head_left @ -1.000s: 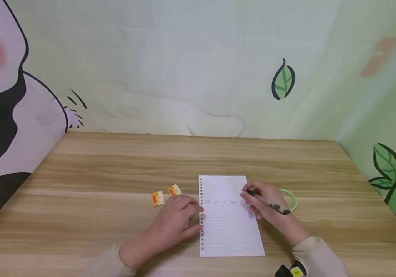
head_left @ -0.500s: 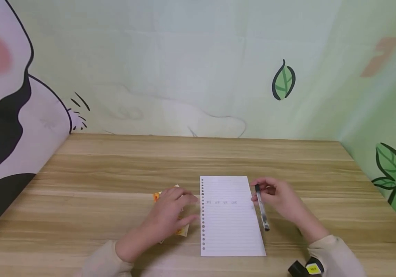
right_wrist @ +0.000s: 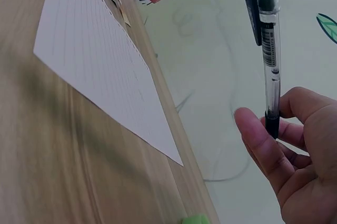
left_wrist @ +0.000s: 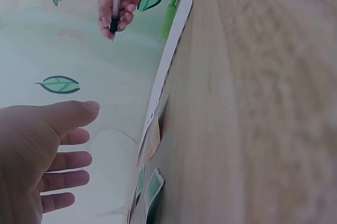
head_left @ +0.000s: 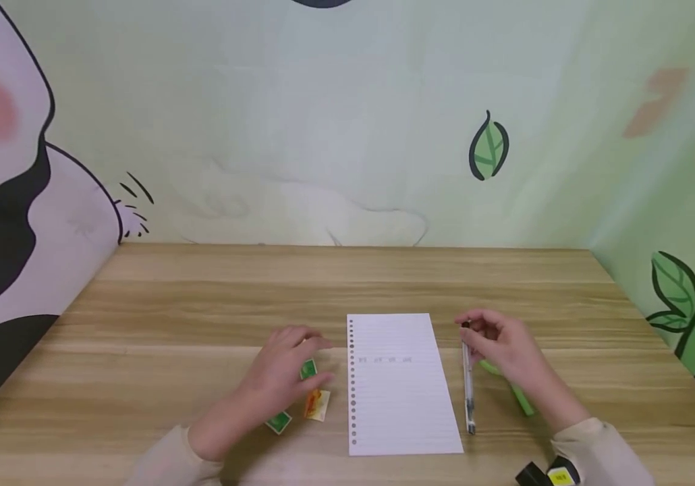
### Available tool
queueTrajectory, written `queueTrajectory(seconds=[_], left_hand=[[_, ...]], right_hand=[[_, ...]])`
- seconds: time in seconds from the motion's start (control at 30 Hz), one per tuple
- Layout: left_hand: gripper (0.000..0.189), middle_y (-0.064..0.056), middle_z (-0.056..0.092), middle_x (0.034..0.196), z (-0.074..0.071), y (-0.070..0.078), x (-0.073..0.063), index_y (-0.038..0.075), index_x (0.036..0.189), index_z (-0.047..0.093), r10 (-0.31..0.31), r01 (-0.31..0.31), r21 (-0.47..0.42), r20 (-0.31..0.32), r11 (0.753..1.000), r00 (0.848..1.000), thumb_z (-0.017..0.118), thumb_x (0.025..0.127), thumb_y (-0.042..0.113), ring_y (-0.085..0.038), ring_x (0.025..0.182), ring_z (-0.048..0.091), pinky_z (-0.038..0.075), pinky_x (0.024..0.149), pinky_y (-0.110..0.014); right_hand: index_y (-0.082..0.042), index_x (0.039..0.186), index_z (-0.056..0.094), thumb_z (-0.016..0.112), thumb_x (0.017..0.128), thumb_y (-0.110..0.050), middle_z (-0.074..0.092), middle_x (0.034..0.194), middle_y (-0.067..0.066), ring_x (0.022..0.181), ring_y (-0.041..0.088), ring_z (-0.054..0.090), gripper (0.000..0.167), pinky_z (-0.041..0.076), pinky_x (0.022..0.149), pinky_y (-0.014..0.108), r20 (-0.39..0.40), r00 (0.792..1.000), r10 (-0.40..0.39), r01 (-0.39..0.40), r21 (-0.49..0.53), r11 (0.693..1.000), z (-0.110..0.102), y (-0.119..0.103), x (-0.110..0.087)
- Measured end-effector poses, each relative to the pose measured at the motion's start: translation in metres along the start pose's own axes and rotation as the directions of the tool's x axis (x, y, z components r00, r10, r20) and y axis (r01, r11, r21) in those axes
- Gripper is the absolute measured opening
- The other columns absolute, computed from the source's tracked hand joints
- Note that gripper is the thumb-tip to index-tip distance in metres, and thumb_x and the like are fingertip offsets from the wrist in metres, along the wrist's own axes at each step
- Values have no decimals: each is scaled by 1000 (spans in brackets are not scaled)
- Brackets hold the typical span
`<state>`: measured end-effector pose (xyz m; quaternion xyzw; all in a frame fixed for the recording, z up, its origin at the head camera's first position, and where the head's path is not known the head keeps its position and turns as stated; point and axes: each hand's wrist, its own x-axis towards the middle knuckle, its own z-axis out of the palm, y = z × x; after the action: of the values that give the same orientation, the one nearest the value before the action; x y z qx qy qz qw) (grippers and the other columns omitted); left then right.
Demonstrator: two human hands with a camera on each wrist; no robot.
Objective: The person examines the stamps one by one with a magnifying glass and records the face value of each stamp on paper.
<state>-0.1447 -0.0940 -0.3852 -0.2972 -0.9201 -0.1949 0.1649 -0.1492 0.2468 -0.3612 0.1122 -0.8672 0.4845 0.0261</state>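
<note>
A clear-barrelled pen with black ends (head_left: 468, 385) is pinched at its far end by my right hand (head_left: 505, 347), just right of the lined sheet. The right wrist view shows the thumb and fingers at one black end of the pen (right_wrist: 269, 66), its clip end pointing away. The white punched sheet (head_left: 402, 405) lies flat, with a short row of faint marks across it. My left hand (head_left: 283, 364), its fingers spread, hovers left of the sheet over several small cards. An orange card (head_left: 317, 405) and a green card (head_left: 279, 422) show beside it; the hand hides others.
A bright green curved strip (head_left: 520, 398) lies on the wooden table (head_left: 232, 277), partly behind the right hand. A black device with a yellow label (head_left: 560, 476) is at the right sleeve. Painted walls (head_left: 323, 135) stand behind the table and at both sides.
My right hand has moved right, off the sheet, and the pen has swung round to point toward me. My left hand has shifted left from the sheet's edge, and green card faces now show.
</note>
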Motion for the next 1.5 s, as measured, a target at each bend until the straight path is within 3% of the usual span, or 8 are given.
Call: queueTrajectory(seconds=[0.2, 0.4, 0.53, 0.7, 1.0, 1.5], left_hand=[[43, -4, 67, 107, -1, -5, -6, 13, 108, 69, -1, 1, 17, -10, 1000, 1000, 82, 73, 32, -25, 105, 60, 45, 99, -45], [44, -5, 67, 107, -4, -13, -12, 12, 107, 69, -22, 23, 44, -15, 999, 1000, 83, 70, 33, -26, 104, 60, 44, 98, -46], [44, -6, 67, 106, -8, -20, -16, 12, 104, 69, -46, 49, 73, -47, 996, 998, 85, 67, 31, -27, 103, 61, 43, 97, -47], [44, -7, 68, 107, -11, -30, -20, 11, 105, 69, -64, 69, 85, -53, 994, 997, 86, 67, 28, -28, 104, 61, 44, 97, -50], [42, -9, 68, 108, -10, -46, -25, 12, 105, 70, -110, 114, 87, -49, 990, 993, 84, 70, 30, -31, 105, 61, 43, 97, -53], [41, -11, 67, 109, -8, -58, -30, 9, 106, 71, -179, 180, 77, -10, 981, 984, 83, 72, 29, -33, 107, 60, 41, 98, -54]], right_hand=[[7, 114, 60, 60, 90, 1, 55, 79, 12, 58, 9, 55, 24, 54, 51, 29, 45, 996, -78, 77, 15, 997, -4, 2, -6], [5, 121, 57, 60, 89, 3, 56, 78, 12, 51, 7, 54, 33, 51, 45, 29, 90, 988, -123, 127, -43, 991, -7, 4, -12], [2, 127, 50, 63, 87, 3, 57, 80, 13, 51, 8, 54, 43, 52, 45, 29, 109, 992, -68, 75, -62, 995, -5, 7, -15], [4, 121, 51, 66, 85, -1, 60, 80, 12, 52, 7, 53, 39, 50, 45, 26, 106, 994, 11, 3, -124, 992, -1, 10, -18], [4, 117, 59, 70, 85, -11, 63, 78, 2, 46, 3, 50, 37, 45, 43, 22, 42, 999, 18, -5, -289, 957, 6, 16, -23], [3, 113, 63, 71, 84, -11, 58, 76, 1, 44, 2, 48, 33, 44, 44, 21, 22, 999, 27, -18, -359, 933, 18, 23, -25]])
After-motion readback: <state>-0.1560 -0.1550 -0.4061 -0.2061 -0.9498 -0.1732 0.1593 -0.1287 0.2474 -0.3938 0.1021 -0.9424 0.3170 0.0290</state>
